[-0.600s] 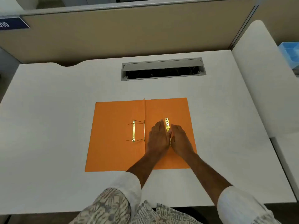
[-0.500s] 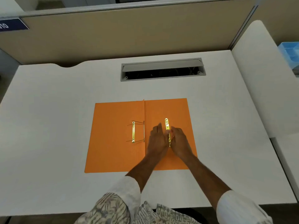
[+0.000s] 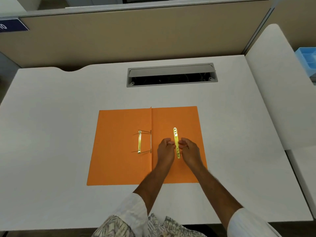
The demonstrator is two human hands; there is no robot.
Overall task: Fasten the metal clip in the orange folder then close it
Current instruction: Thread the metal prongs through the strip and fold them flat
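An orange folder (image 3: 119, 151) lies open and flat on the white desk. On its left flap, beside the spine, sits the gold fastener base (image 3: 139, 142) with two thin prongs sticking out sideways. A loose gold clip bar (image 3: 176, 142) lies lengthwise on the right flap. My left hand (image 3: 165, 150) is on the bar's left side and my right hand (image 3: 189, 151) on its right, fingertips curled in and pinching the bar at its middle from both sides.
A grey cable slot (image 3: 171, 75) with an open lid is set in the desk (image 3: 51, 134) behind the folder. A beige partition runs along the back. A second white desk (image 3: 277, 82) adjoins on the right, with a blue tray (image 3: 307, 57) beyond it.
Both hands lay flat over the clip bar before; now the fingers have curled and drawn apart, exposing the bar and pinching it from both sides.
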